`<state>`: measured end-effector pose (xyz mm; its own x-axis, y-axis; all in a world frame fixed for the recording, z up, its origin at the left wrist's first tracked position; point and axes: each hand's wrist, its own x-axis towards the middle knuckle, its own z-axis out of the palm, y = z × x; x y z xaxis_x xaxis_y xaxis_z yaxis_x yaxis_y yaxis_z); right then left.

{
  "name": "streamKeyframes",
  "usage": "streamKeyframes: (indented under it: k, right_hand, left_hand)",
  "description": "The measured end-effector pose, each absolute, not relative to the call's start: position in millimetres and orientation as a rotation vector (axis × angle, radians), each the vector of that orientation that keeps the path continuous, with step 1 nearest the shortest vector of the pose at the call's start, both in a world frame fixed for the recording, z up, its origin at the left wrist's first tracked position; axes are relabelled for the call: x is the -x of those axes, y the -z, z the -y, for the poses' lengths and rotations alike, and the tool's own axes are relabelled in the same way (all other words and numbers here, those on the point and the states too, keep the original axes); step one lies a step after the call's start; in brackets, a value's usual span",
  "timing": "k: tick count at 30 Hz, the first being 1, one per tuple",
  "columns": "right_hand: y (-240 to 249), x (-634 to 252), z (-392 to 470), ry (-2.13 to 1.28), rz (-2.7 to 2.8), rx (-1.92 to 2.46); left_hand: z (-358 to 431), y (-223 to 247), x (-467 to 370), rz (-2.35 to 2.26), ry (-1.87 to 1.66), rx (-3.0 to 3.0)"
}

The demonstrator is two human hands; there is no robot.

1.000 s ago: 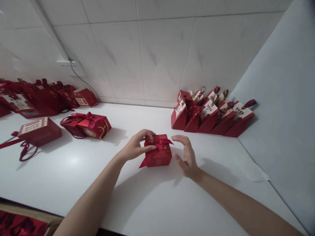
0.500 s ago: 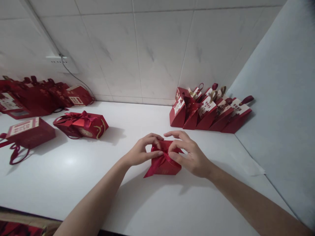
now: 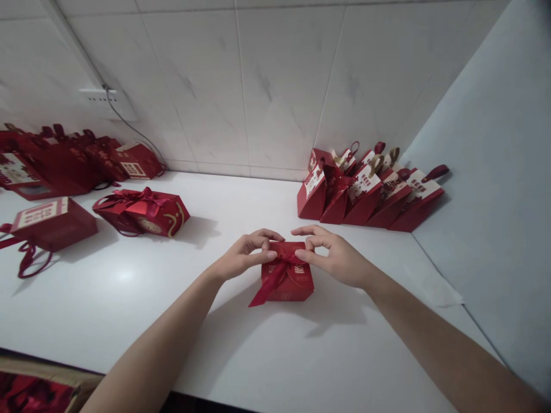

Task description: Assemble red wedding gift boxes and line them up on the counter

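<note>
A small red gift box (image 3: 297,289) stands on the white table, with a red ribbon (image 3: 270,285) knotted on its top and one tail hanging over the front left. My left hand (image 3: 245,255) pinches the ribbon at the left of the knot between thumb and a bent finger. From the other side my right hand (image 3: 333,255) pinches the ribbon at the right of the knot, its index finger reaching over the box's back edge. The bits of ribbon between the fingertips are mostly hidden.
Several red pointed boxes (image 3: 361,198) stand at the back right beside a pale panel (image 3: 495,172). On the left are a ribboned box (image 3: 163,215), a box on its side (image 3: 64,226) and a cluster of red boxes (image 3: 64,166). An open carton (image 3: 86,381) sits below the front edge.
Both hands have drawn slightly apart along the ribbon, and more of the box's top and its printed front shows. The view has shifted a little.
</note>
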<state>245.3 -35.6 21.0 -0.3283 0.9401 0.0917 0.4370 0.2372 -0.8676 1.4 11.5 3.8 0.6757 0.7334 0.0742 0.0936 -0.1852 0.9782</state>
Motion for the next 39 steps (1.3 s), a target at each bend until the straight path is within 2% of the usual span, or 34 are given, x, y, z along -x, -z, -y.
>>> streamKeyframes:
  k: [15,27,33,39]
  right_hand:
    - [-6.0,-241.6,27.6,-1.222,1.832,1.256]
    - [-5.7,-233.3,30.4,-1.214,1.774,1.220]
    - [1.9,-235.1,23.8,-1.274,1.705,1.187]
    - [6.0,-235.5,24.8,-1.318,1.655,1.083]
  left_hand:
    - [-8.1,-13.5,-4.5,-0.948,-0.630,-1.849]
    - [-5.3,-20.6,-3.3,-1.171,-0.561,-2.103]
    - [-13.4,-22.5,6.1,-0.929,-0.420,-2.057]
    - [-22.8,-15.3,18.6,-0.690,-0.540,-1.932]
